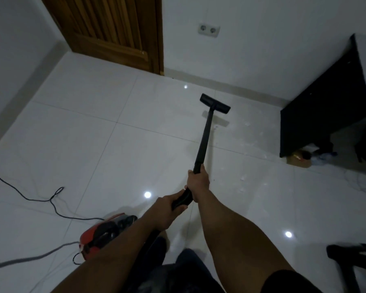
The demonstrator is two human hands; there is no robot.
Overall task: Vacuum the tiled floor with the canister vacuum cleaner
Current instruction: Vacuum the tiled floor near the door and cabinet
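I am holding one black wand [203,134] with both hands. My right hand [199,182] is the farther one, its fingers wrapping round the lower end of the tube. My left hand [167,210] is nearer to me, its fingers curling round the bent black handle [183,199]. The two hands are almost touching.

The wand is slanting away from me to one flat black floor head [215,103], which is lying on the white tiled floor [82,134] near the far wall. Small pale scraps [246,123] are scattered on the tiles to the right of the wand.

One red and black canister vacuum [99,233] is sitting on the floor at my near left, partly hidden by my left forearm. One thin black cord [30,196] is snaking from it to the left edge, and one thicker grey line [30,256] is running out nearer to me.

Three bright spots of light [147,194] are shining off the tiles.

At the far left one wooden door [114,28] is standing shut. One wall plate with two sockets [209,30] is sitting to its right.

One black surface [325,98] is standing at the right. Under it one cardboard box [298,161] is lying on the floor; I cannot tell what it is holding. One plastic bottle [323,157] is lying just beside the box.
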